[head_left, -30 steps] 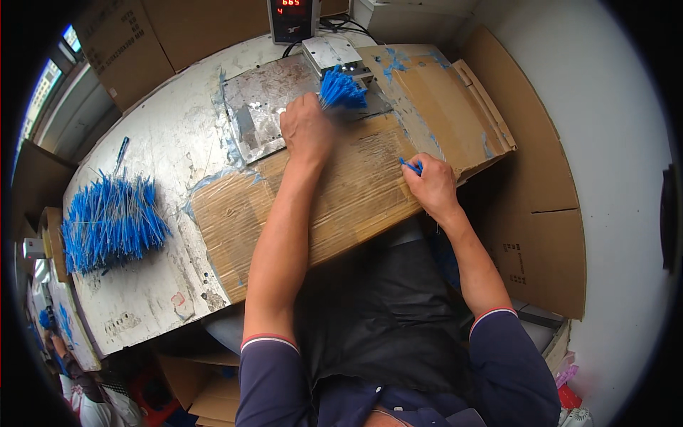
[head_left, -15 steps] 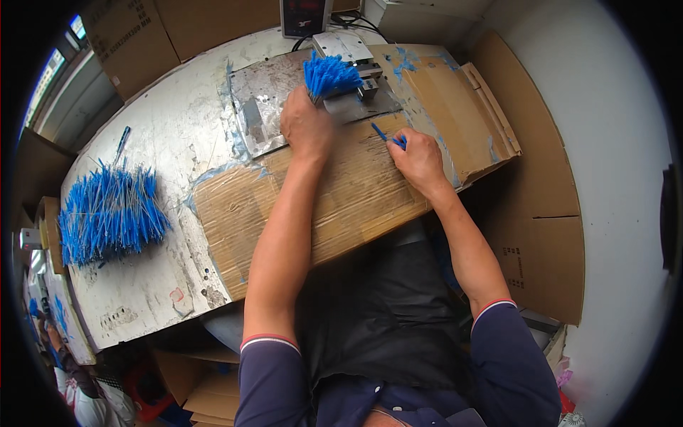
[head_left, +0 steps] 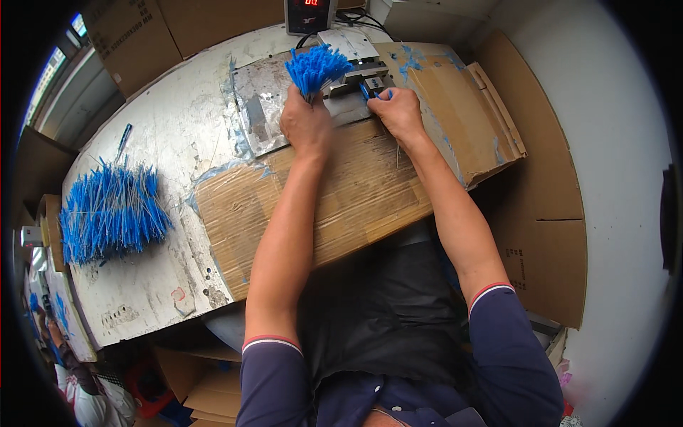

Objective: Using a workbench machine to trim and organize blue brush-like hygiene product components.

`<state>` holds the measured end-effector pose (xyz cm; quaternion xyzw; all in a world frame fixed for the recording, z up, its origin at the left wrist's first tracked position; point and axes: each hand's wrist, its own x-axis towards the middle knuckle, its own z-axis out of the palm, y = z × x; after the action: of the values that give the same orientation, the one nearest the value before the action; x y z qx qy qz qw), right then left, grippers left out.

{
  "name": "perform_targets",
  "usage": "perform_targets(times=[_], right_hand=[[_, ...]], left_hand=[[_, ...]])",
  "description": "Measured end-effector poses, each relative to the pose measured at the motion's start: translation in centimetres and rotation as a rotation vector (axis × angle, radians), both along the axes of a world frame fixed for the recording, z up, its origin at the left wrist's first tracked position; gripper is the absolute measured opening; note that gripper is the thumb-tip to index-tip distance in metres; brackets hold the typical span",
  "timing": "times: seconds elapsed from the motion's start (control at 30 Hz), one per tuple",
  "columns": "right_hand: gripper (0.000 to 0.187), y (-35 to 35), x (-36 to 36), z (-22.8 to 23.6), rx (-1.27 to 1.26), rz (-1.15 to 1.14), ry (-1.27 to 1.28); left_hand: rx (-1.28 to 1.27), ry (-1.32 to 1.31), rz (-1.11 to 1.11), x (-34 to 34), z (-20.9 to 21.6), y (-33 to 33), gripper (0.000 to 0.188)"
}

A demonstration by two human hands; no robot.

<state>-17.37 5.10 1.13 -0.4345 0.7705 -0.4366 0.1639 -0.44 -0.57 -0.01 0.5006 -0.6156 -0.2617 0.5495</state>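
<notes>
A bundle of thin wire-stemmed blue sticks (head_left: 313,67) stands up, blue ends on top, out of my closed left hand (head_left: 304,127). Just to its right is a small metal fixture (head_left: 372,84) on a steel plate (head_left: 255,117). My right hand (head_left: 400,112) is at the front of that fixture, its thumb and fingers pinching a blue stick (head_left: 385,94). My fingers partly cover this stick, and I cannot tell whether it touches the metal. Thin wire ends hang below the right hand.
A large pile of similar blue sticks (head_left: 114,213) lies on the worn white table (head_left: 156,285) at left, a pen (head_left: 124,139) behind it. Taped cardboard (head_left: 356,192) covers the near edge. A display box (head_left: 309,16) stands at the back; a cardboard box (head_left: 466,114) is at right.
My right hand has moved up and left, from over the cardboard to the metal fixture, with the blue stick. The left hand's bundle has shifted slightly left. The display is now lit red.
</notes>
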Motion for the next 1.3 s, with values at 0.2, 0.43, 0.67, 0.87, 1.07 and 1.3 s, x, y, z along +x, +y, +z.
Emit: perform_targets(times=[0.2, 0.43, 0.67, 0.87, 1.07, 1.3], right_hand=[[0.021, -0.6, 0.6, -0.2, -0.01, -0.021, -0.038], [0.024, -0.3, 0.6, 0.4, -0.113, 0.015, -0.195], [0.017, 1.3, 3.1, 4.0, -0.711, -0.152, 0.083], [0.037, 2.2, 5.6, 0.5, -0.675, -0.033, -0.199], [0.022, 3.5, 4.7, -0.3, -0.41, 0.013, -0.494], [0.034, 4.4, 3.2, -0.6, -0.427, 0.096, -0.76]], left_hand=[[-0.037, -0.038, 0.034, 0.4, 0.2, 0.0, 0.018], [-0.092, -0.254, -0.031, -0.2, -0.1, 0.2, 0.012], [-0.108, -0.285, -0.09, 0.2, -0.2, 0.2, 0.008], [-0.075, -0.312, -0.091, -0.4, -0.1, 0.4, 0.012], [-0.058, -0.392, -0.115, 0.0, 0.3, 0.4, 0.017], [-0.154, -0.396, -0.123, 0.0, -0.1, 0.5, 0.019]])
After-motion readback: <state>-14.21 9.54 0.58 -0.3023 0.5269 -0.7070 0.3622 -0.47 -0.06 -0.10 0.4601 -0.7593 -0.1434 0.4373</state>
